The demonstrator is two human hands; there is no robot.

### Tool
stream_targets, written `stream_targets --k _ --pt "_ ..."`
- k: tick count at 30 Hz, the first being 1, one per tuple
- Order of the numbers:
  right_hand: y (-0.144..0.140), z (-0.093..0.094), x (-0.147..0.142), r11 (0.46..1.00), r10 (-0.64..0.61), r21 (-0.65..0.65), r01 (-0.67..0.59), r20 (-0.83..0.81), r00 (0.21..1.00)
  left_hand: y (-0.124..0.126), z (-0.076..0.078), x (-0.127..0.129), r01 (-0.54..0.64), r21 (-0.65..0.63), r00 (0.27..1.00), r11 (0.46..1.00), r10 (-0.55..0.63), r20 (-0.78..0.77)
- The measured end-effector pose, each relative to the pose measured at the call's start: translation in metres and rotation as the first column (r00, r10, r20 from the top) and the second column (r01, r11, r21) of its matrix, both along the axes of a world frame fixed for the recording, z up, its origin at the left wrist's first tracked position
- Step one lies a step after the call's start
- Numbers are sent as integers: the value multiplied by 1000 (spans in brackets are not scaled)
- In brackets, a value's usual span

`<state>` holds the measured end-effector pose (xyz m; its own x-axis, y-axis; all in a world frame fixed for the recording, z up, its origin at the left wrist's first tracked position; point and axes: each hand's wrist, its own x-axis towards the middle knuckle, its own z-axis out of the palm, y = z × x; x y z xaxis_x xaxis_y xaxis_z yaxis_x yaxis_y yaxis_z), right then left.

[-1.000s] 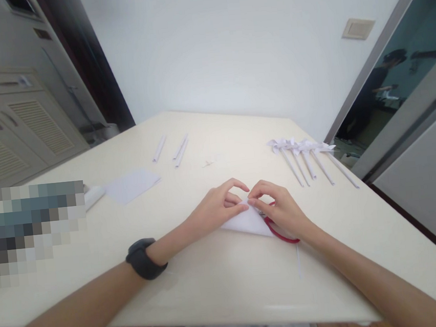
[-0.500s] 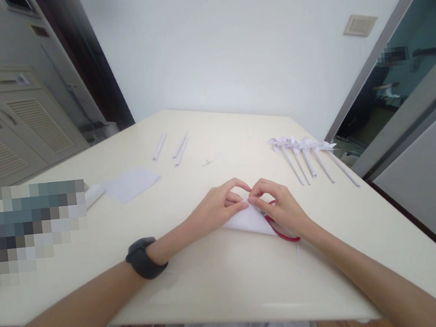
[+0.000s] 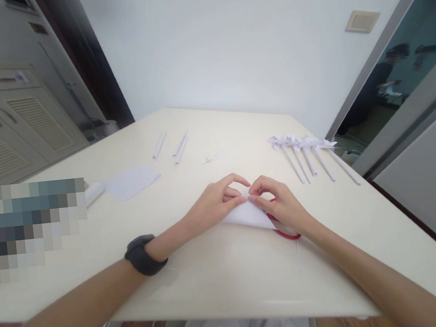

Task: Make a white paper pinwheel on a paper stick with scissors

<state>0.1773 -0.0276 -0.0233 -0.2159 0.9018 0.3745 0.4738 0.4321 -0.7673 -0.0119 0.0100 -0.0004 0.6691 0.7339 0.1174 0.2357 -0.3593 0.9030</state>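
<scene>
Left hand [image 3: 216,203] and right hand [image 3: 279,206] pinch the white folded paper [image 3: 246,216] at frame centre, each grip closed on its top corner. Red scissors [image 3: 284,230] lie under the right hand on the counter [image 3: 229,280].

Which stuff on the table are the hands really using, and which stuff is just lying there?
In use:
- folded white paper, pinched at its tip by the left hand and right hand
- red scissors, under the right hand

Just lying there:
- paper pinwheels
- rolled paper sticks
- flat paper sheet
- thin paper strip

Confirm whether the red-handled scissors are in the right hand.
No: the red-handled scissors lie on the cream table under the right hand.
</scene>
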Motion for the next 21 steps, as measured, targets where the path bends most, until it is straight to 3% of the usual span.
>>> stream_targets --k 21 --pt "0 0 0 1000 11 -1 -12 -6 1000 0 0 0 10 18 1000 1000 -10 -5"
